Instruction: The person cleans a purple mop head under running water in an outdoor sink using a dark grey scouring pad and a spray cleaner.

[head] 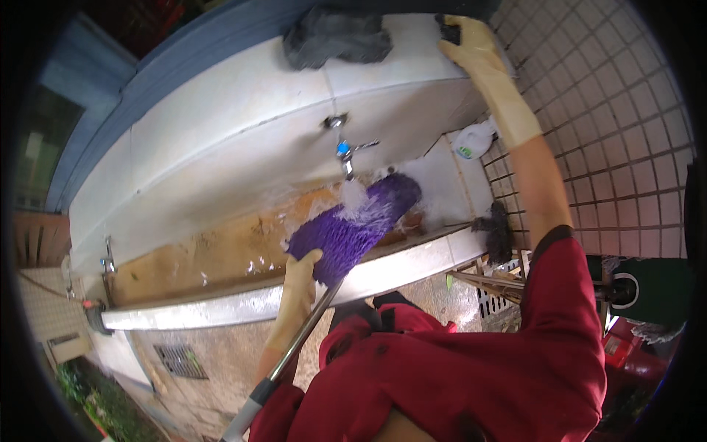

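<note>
A purple flat mop head slants across the long tiled trough sink. Water pours onto it from a metal tap with a blue mark. My left hand, in a pale rubber glove, grips the near left end of the mop head. The metal mop handle runs from there down toward my body. On the ledge at the upper right, my right hand, gloved alike, holds a black object, possibly a scouring pad or brush, partly hidden by the fingers.
A dark grey cloth lies on the tiled ledge. In the sink's right corner is a white plastic bottle, beside the tiled wall. A dark fuzzy item hangs at the right end. Floor drain grates lie below.
</note>
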A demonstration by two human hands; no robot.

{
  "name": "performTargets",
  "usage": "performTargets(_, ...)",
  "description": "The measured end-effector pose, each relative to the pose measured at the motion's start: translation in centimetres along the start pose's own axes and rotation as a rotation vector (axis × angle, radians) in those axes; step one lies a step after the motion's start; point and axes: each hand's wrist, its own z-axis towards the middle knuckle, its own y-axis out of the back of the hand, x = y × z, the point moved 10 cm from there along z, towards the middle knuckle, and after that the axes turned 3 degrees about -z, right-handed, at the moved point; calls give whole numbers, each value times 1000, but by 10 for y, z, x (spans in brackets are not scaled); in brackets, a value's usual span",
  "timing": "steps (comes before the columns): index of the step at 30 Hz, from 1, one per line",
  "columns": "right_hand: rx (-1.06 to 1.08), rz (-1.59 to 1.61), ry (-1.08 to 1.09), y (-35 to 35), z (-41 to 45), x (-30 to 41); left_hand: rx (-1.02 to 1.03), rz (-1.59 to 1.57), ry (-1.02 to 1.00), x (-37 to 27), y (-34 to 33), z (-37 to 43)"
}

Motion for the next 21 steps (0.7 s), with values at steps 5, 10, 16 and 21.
performTargets(5,175,640,190,-6,-178,92,-75,-77,16,0,27,-6)
performTargets(10,894,1027,-362,-77,-314,202,-188,-11,101,21,49,6)
performTargets(16,781,1080,290,-169,-338,275,-148,-110,-39,8,30,-7)
performTargets(21,990,371,-91,-231,-381,107,-308,-54,89,12,41,-32)
